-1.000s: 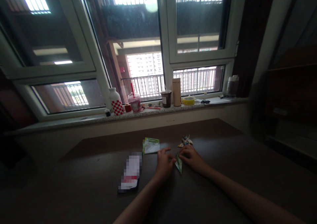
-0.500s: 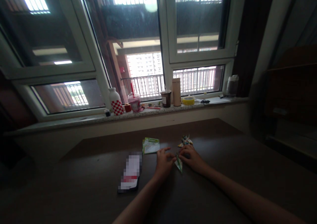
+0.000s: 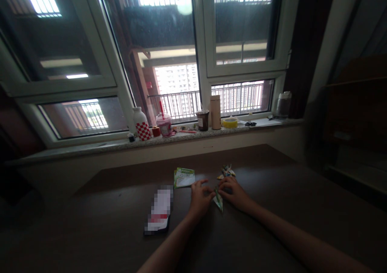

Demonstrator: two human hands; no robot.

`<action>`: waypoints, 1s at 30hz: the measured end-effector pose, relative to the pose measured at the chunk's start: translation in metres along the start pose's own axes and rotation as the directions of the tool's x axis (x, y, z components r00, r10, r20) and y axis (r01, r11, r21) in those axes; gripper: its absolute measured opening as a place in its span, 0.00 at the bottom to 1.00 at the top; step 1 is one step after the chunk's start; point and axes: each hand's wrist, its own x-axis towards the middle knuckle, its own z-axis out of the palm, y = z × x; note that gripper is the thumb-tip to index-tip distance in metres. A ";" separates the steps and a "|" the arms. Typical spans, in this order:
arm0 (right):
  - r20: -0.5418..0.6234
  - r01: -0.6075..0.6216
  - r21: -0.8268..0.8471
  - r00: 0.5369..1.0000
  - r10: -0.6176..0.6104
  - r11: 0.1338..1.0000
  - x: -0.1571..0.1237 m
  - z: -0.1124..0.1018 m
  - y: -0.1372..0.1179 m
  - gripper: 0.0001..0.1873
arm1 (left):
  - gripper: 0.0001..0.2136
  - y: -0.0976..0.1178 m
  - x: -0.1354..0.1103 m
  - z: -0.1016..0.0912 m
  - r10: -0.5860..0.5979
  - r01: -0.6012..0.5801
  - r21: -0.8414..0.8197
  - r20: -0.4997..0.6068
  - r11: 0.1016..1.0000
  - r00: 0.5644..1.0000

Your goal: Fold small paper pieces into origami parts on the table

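A small folded paper [image 3: 218, 202], green and white with a pointed lower end, lies between my hands on the dark table. My left hand [image 3: 200, 198] pinches its left edge near the top, thumb and forefinger together, other fingers loosely raised. From the other side my right hand [image 3: 234, 192] grips the upper right edge between thumb and fingertips. Just beyond the right hand sits a cluster of folded paper pieces [image 3: 226, 172], patterned in several colours. Green-and-white printed paper sheets [image 3: 185, 178] lie beyond the left hand. The upper part of the folded paper is partly hidden by my fingers.
A phone [image 3: 159, 209] with a blurred screen lies left of my left arm. Along the windowsill [image 3: 187, 135] stand a checkered bottle [image 3: 142, 124], a pink drink cup [image 3: 163, 125], a dark cup [image 3: 202, 120], a tan flask [image 3: 215, 112], yellow tape [image 3: 230, 123] and scissors [image 3: 250, 124].
Both hands stay almost where they were, still pinching the folded paper. Its pointed lower end has shifted very slightly downward.
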 end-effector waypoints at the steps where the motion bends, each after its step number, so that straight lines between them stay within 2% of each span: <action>1: -0.001 0.003 -0.002 1.000 -0.003 1.000 0.000 0.000 0.000 0.14 | 0.02 -0.001 0.000 0.000 -0.002 0.002 -0.009 -0.003 1.000 1.000; 17: 0.042 0.040 -0.012 0.998 -0.040 0.999 -0.002 0.000 -0.004 0.11 | 0.02 -0.005 0.001 0.001 0.017 -0.017 -0.010 -0.022 1.000 1.000; 30: 0.051 0.061 -0.023 0.997 -0.060 0.998 -0.003 0.000 -0.006 0.08 | 0.02 -0.005 0.003 0.000 -0.022 0.021 -0.060 -0.019 0.998 1.000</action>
